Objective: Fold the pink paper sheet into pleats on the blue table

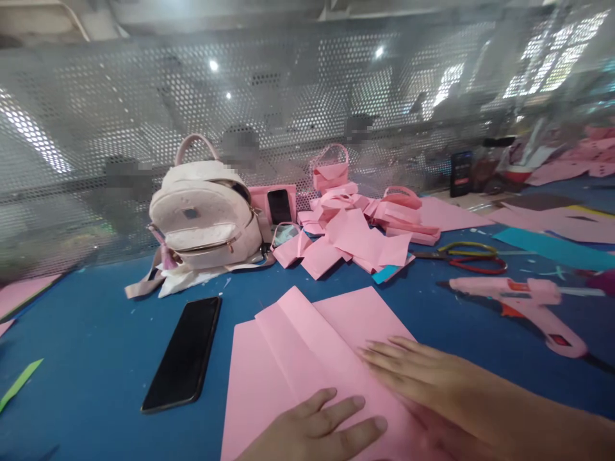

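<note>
Pink paper sheet (307,346) lies flat on the blue table (96,346) directly in front of the person, partly folded, with several straight creases running along it and one folded flap lying across its middle. The left hand (317,432) rests on the near edge of the sheet, fingers loosely spread and pressing down on the paper rather than gripping anything. The right hand (423,378) lies flat on the right part of the sheet, fingers extended and close together, palm down, holding nothing.

Just left of the sheet a black smartphone (185,352) lies face up on the table with a dark screen. Farther back on the left stands a pale pink backpack (206,218), and a second phone (279,206) leans upright just beside it. Behind the sheet sits a heap of folded pink paper pieces (355,240), some shaped like small handbags with handles. To the right of the heap lie scissors (468,256) with yellow and red handles, and nearer the person a pink glue gun (523,301) rests on its side, well apart from the right hand. A green paper strip (19,383) lies at the far left edge. A perforated metal screen (288,96) closes off the back of the table.
</note>
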Motion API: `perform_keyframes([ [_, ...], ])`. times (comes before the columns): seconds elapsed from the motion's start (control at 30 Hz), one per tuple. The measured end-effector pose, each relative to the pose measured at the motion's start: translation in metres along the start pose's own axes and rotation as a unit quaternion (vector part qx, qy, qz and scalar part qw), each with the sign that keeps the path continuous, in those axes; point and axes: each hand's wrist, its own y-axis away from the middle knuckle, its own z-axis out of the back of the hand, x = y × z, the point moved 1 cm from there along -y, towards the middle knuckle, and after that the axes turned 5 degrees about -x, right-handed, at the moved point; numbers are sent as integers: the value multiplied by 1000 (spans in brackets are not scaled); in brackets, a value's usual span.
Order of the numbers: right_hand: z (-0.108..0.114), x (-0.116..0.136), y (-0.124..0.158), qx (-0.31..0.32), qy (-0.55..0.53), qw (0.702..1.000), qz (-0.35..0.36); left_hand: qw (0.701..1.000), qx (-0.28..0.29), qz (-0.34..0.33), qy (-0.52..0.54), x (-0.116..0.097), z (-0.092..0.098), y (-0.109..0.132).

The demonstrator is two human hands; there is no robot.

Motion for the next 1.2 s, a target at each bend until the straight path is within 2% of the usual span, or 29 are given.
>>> perform_keyframes([
  [0.03, 0, -3, -8, 43, 13, 999, 4, 1000, 3, 0, -2, -1, -2, 2],
  [0.1, -1, -9, -22, 89, 30, 995, 13, 1000, 7, -2, -9, -2, -6, 5],
  [0.2, -2, -16, -39, 101, 25, 994, 25, 1000, -8, -1, -19, -4, -11, 8],
  [0.47, 5, -15, -74, 67, 35, 997, 35, 1000, -20, 17, -5, -6, -15, 11],
  [0.87, 1, -16, -120, 62, 99, 993, 25, 1000, 10, 13, 0, -3, -5, 5],
  [1.2, -6, -19, -148, 21, 139, 989, 41, 1000, -9, 23, 1, -3, -6, 5],
])
